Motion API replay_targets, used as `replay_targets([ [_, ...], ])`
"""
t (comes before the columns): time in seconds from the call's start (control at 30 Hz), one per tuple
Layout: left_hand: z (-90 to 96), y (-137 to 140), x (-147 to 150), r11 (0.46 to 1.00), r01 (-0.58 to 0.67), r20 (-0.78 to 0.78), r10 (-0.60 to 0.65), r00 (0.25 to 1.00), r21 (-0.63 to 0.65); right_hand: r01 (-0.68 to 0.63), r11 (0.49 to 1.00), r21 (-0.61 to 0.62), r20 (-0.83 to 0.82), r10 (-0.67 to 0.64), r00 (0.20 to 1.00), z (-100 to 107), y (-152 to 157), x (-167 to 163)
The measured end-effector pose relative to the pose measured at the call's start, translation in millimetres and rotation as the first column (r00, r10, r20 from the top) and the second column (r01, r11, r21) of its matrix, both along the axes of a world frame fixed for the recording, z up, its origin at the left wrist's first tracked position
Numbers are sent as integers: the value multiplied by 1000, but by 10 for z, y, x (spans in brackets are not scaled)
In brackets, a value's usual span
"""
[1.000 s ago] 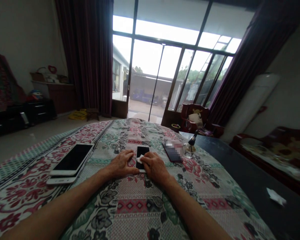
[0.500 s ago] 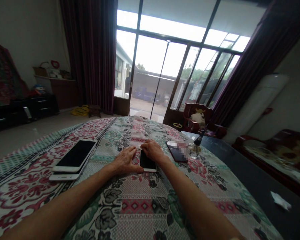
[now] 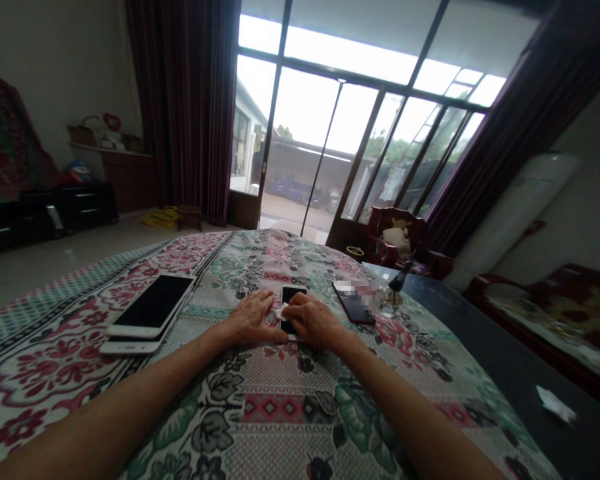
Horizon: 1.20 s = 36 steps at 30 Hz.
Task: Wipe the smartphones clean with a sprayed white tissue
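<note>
A white-framed smartphone [image 3: 294,291] with a dark screen lies face up on the flowered tablecloth [image 3: 275,440]. My left hand [image 3: 253,319] holds it along its left side, the thumb at the bottom edge and the fingers by the upper left. My right hand [image 3: 313,320] covers much of the screen, its fingers closed on a small white tissue [image 3: 283,311] pressed to the glass. To the left, a larger white phone [image 3: 153,307] rests partly over another white phone [image 3: 130,347]. A dark phone [image 3: 351,310], partly blurred out, lies to the right.
Beyond the dark phone stands a clear glass object with a black top [image 3: 396,288]. The cloth ends on the right at a dark tabletop [image 3: 510,373], where a crumpled white tissue [image 3: 556,404] lies. A wooden chair [image 3: 397,233] and glass doors [image 3: 305,160] are farther back.
My right hand has slid with the tissue from the phone's top edge down toward the middle of the screen, uncovering the top. My left hand stays in place.
</note>
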<state>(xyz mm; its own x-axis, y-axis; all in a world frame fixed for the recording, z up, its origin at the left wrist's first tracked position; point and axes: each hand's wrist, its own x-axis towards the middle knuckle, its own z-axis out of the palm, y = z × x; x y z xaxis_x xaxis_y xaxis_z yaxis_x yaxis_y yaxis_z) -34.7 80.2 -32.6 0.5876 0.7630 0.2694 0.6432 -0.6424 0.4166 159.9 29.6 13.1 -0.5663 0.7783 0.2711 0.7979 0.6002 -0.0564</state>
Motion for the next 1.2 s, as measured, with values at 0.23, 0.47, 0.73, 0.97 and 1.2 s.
replay_targets([
  [0.23, -22, 16, -4, 1000, 6, -24, -5, 1000, 27, 0, 1000, -14, -62, 0, 998, -17, -63, 12],
  [0.47, -42, 35, 7, 1000, 1, 4, -1, 1000, 21, 165, 986, 6, 2, -165, 986, -25, 360, 23],
  [0.73, 11, -9, 8, 1000, -7, -6, 7, 1000, 23, 254, 967, 22, 16, -255, 967, -28, 672, 5],
  [0.97, -28, 9, 9, 998, 9, 28, -11, 1000, 58, 141, 990, -8, -18, -141, 990, -52, 289, 173],
  [1.2, -12, -2, 9, 998, 21, -1, -21, 1000, 53, -16, 1000, 20, -116, 19, 993, -89, -129, 299],
])
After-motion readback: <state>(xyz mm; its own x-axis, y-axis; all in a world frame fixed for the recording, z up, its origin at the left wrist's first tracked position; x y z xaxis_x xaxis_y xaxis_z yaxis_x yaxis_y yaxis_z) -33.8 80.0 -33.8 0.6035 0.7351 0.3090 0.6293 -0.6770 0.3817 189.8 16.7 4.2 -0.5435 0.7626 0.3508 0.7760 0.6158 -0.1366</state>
